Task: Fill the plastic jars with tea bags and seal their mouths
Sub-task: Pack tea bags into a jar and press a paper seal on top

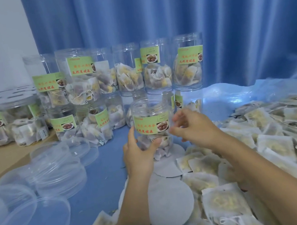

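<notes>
A clear plastic jar (150,119) with a green label stands upright in the middle, its mouth uncovered and its lower half holding tea bags. My left hand (140,153) grips its lower left side. My right hand (192,126) touches its right side with spread fingers and holds nothing else. Loose tea bags (265,144) lie heaped to the right. Round grey sealing discs (170,204) lie in front of the jar, between my forearms.
Partly filled uncovered jars (129,72) are stacked two high behind, against a blue curtain (166,6). Lidded jars (9,124) stand at the left. Clear plastic lids (55,169) lie piled at the front left on the blue cloth (97,184).
</notes>
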`<state>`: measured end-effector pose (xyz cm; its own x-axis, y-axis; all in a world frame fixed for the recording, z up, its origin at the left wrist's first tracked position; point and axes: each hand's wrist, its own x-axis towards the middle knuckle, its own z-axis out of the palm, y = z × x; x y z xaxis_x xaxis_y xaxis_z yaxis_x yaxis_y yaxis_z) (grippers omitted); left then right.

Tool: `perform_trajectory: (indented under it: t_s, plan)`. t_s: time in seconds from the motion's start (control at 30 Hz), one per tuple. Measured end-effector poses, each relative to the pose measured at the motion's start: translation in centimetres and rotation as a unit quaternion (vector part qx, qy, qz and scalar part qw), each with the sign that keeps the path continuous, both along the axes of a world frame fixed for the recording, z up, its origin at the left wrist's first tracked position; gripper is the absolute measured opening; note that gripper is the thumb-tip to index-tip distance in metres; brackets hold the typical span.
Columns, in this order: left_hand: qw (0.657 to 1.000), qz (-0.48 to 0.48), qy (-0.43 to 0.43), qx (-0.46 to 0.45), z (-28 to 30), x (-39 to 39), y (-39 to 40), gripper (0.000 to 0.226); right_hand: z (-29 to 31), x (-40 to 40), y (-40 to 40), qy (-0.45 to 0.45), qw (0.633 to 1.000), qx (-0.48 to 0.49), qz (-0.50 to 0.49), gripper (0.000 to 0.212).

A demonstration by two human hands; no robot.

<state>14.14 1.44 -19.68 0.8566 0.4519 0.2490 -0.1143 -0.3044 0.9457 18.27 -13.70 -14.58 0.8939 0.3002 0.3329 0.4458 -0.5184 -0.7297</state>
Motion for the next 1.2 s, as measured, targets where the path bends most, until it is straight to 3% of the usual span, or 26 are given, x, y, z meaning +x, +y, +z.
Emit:
perform_trajectory:
  t_s: [0.1, 0.2, 0.33, 0.43, 0.5, 0.6, 0.7, 0.77, 0.83, 0.9, 1.0, 1.1, 1.2]
  plan:
    - [0.999, 0.020, 0.007, 0.033, -0.2, 0.1, -0.1, 0.089, 0.4, -0.2, -1.6, 0.088, 0.969, -0.209, 0.094, 0.016]
    - [0.998, 0.028, 0.004, 0.052, -0.4, 0.3, -0.2, 0.088, 0.6, -0.5, -1.9, 0.136, 0.941, -0.275, 0.146, 0.027]
    - [0.998, 0.037, 0.007, 0.059, -0.6, 0.4, -0.3, 0.085, 0.1, -0.5, -1.4, 0.079, 0.934, -0.311, 0.160, 0.037]
    - [0.998, 0.038, 0.001, 0.058, -0.5, 0.4, -0.3, 0.081, 0.4, -0.7, -1.1, -0.008, 0.974, -0.178, 0.141, 0.034]
    - [0.998, 0.035, 0.000, 0.048, -0.4, 0.3, -0.4, 0.078, 1.4, -1.2, -0.5, -0.066, 0.989, -0.020, 0.127, 0.030]
    - [0.999, 0.026, -0.017, 0.038, -0.4, 0.2, -0.4, 0.078, 2.9, -1.6, 0.9, -0.165, 0.957, 0.231, 0.057, 0.024]
    - [0.999, 0.030, -0.022, 0.024, -0.4, 0.2, -0.5, 0.077, 4.3, -1.4, 2.2, -0.250, 0.906, 0.337, -0.059, 0.021]
    - [0.999, 0.028, -0.029, 0.015, -0.4, 0.2, -0.5, 0.076, 4.4, -0.3, 2.5, -0.228, 0.938, 0.250, -0.076, 0.014]
    - [0.999, 0.025, -0.035, 0.017, -0.3, 0.2, -0.5, 0.075, 3.4, 0.7, 2.7, -0.194, 0.979, 0.040, -0.044, 0.025]
    - [0.999, 0.029, -0.038, 0.019, -0.3, 0.3, -0.5, 0.073, 2.1, 1.2, 2.4, -0.188, 0.982, -0.015, -0.016, 0.034]
    - [0.995, 0.079, -0.026, 0.057, -0.2, 0.5, -0.6, 0.065, 1.3, 1.2, 1.7, -0.118, 0.989, 0.082, -0.037, 0.037]
    - [0.988, 0.147, 0.031, 0.046, -0.4, 0.6, 0.0, 0.054, 0.3, 1.7, 1.0, -0.009, 0.994, -0.106, -0.012, 0.017]
    - [0.984, 0.150, 0.098, 0.016, -0.6, 0.9, 0.6, 0.044, -0.6, 0.9, 1.1, 0.115, 0.957, -0.255, 0.073, 0.035]
